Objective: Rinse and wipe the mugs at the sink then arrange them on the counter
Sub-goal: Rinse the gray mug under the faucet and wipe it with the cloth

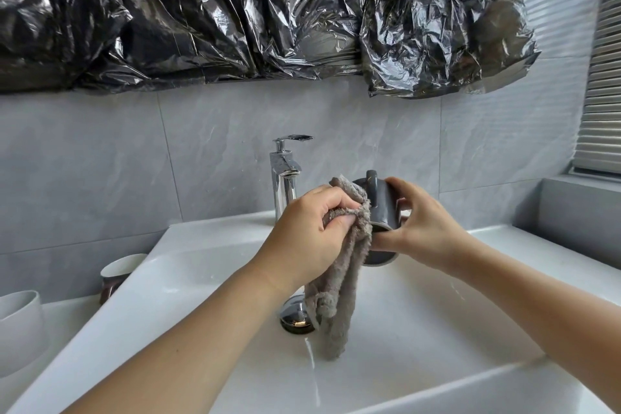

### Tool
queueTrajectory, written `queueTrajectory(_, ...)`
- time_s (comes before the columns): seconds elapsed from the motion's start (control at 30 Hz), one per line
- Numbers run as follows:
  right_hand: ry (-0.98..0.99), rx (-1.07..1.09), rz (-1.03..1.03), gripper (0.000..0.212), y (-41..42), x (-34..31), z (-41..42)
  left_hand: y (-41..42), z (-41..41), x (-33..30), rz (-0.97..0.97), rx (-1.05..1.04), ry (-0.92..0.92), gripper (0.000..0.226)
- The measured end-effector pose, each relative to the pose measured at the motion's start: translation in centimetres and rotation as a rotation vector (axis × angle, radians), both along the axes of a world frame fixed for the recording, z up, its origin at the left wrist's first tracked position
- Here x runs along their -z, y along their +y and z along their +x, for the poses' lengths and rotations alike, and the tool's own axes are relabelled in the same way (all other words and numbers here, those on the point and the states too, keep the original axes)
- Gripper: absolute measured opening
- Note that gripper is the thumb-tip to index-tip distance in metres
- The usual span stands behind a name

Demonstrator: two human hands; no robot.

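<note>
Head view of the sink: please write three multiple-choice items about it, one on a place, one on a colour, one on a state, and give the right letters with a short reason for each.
1. Where are the two other mugs?
A. inside the basin
B. on the counter left of the sink
C. on the window ledge

2. What colour is the mug in the right hand?
A. dark grey
B. red
C. yellow

3. What is the left hand doing?
A. turning the faucet
B. resting flat on the counter
C. gripping a cloth against the mug

Answers:
1 B: the white mug and the white and brown mug stand left of the sink.
2 A: the dark grey mug is held in the right hand.
3 C: the left hand grips the grey cloth, bunched against the mug; the faucet is untouched.
</note>
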State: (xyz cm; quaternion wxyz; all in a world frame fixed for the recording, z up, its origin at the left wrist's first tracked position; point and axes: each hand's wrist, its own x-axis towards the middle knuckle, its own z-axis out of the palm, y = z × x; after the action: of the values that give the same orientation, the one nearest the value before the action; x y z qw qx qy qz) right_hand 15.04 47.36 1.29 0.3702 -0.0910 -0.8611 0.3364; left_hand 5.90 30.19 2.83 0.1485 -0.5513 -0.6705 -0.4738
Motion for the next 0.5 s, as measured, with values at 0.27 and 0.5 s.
queueTrajectory(0.27, -0.048, 0.055, 0.203, 0.065, -0.4, 0.0, 0.1, 0.6, 0.3, 0.7, -0.053, -0.004, 0.307, 0.02)
queueTrajectory(0.5, -0.033, 0.101, 0.278, 0.066, -0.5, -0.2, 0.3, 1.2, 0.9, 0.3, -0.119, -0.096, 0.504, 0.03)
